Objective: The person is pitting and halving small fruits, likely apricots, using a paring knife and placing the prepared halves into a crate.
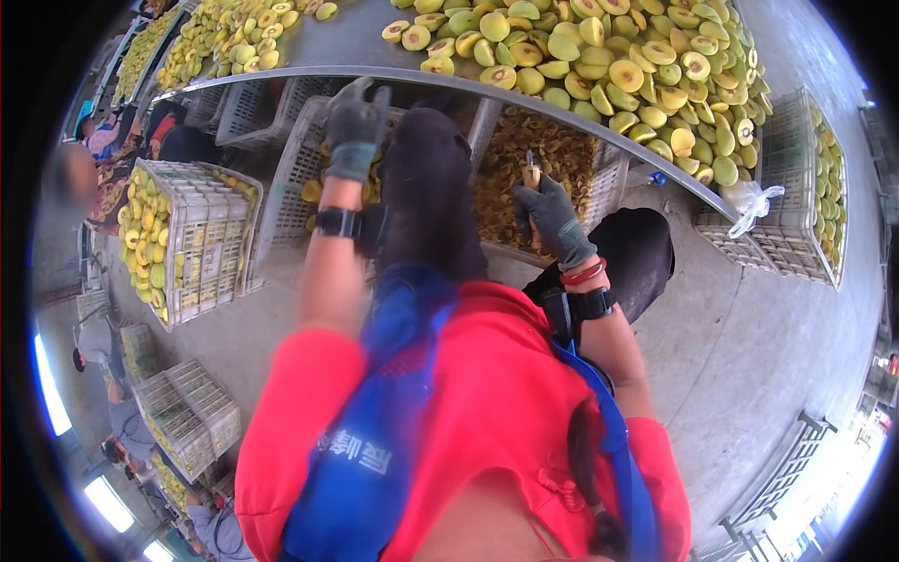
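Note:
My left hand [356, 126], in a grey glove, is raised just below the table's front edge, above a crate [286, 201] that holds some yellow fruit pieces. Its fingers are apart and nothing shows in them. My right hand [552, 215], gloved the same way, is closed around a short hand tool [531, 173] with a pale handle and a narrow metal tip pointing away from me. Below that hand, between my knees, stands a crate full of brown fruit pits and scraps [506, 169]. Halved yellow-green fruit [627, 70] lies heaped on the table right above.
The metal table edge [412, 73] curves across in front of me. Crates of halved fruit stand at left [201, 244] and right [791, 225]; a clear plastic bag [752, 201] hangs by the right one. Other people sit along the left side. More crates [192, 412] stand at lower left.

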Demonstrator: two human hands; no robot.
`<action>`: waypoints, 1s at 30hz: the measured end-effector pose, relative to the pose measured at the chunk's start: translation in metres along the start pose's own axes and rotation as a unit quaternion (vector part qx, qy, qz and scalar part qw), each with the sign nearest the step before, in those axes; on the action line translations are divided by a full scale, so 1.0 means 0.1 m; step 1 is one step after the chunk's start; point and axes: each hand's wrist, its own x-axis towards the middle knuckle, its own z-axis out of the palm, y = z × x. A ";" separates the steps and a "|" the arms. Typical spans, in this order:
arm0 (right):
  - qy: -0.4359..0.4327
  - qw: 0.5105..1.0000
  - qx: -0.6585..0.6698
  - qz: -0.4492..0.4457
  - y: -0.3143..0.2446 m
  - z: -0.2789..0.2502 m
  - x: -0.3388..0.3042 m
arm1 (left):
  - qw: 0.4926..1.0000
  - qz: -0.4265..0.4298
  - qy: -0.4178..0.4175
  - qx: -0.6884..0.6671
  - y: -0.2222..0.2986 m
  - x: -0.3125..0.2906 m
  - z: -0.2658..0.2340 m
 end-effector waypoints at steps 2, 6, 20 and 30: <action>-0.024 0.988 0.145 0.043 -0.38 0.42 -0.27 | 0.995 0.059 -0.069 0.032 0.22 0.18 0.45; 0.091 0.976 -0.196 -0.013 -0.34 0.30 -0.30 | 0.922 0.011 -0.361 0.141 1.11 0.58 0.81; 0.148 0.928 -0.302 -0.162 -0.21 0.13 -0.31 | 0.908 0.010 -0.196 -0.371 1.41 0.31 0.97; 0.171 0.833 -0.418 -0.319 -0.75 0.56 -0.58 | 0.575 -0.218 -0.319 -0.721 1.88 -0.31 -0.20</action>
